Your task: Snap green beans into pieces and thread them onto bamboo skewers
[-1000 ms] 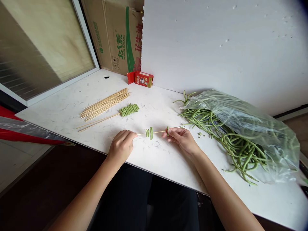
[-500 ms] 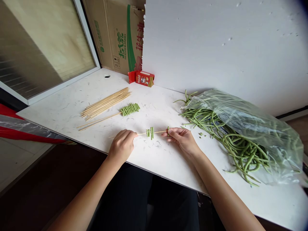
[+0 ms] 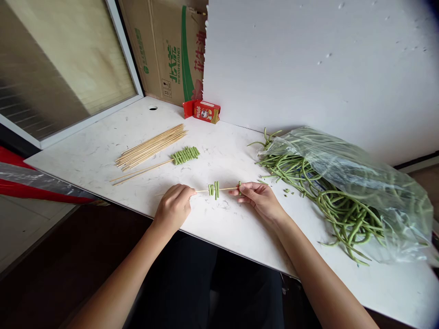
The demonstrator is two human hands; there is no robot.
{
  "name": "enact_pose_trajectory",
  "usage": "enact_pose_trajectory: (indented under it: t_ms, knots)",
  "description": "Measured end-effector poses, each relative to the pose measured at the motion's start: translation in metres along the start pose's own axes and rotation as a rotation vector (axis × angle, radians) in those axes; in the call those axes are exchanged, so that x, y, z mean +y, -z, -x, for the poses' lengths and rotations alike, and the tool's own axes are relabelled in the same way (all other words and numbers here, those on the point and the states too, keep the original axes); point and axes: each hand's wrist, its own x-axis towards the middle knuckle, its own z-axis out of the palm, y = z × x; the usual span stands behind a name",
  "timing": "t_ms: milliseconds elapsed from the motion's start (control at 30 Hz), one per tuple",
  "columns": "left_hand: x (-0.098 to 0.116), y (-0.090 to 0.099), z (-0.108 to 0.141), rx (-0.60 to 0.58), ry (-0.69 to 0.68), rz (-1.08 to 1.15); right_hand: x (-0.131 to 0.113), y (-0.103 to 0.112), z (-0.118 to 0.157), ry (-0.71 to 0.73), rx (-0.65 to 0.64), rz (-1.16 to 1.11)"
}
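Note:
My left hand (image 3: 174,206) is closed around a thin bamboo skewer (image 3: 227,188), held level just over the white table. Several short green bean pieces (image 3: 214,189) sit crosswise on the skewer between my hands. At the skewer's right end, my right hand (image 3: 258,198) pinches another bean piece (image 3: 239,188) between thumb and fingers; whether the tip has gone through it I cannot tell. Behind my hands lies a skewer with a tight row of bean pieces (image 3: 185,155), its bare stick pointing left. A bundle of bare skewers (image 3: 152,147) rests beyond it.
On the right, a clear plastic bag (image 3: 363,169) spills long green beans (image 3: 353,219) onto the table (image 3: 240,246). Small bean scraps (image 3: 287,192) lie near my right hand. A red box (image 3: 206,112) stands at the back, before a cardboard carton (image 3: 168,55) and a white panel (image 3: 308,59).

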Motion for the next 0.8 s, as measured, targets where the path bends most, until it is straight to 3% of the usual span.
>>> enact_pose_trajectory:
  t_ms: [433, 800]
  knots:
    - [-0.001, 0.001, 0.0, 0.022, 0.023, 0.03, -0.015, -0.007, 0.002, 0.007, 0.063, -0.146]
    - [0.0, 0.001, -0.001, 0.027, 0.023, 0.031, -0.013, -0.008, 0.001, -0.022, 0.095, -0.098]
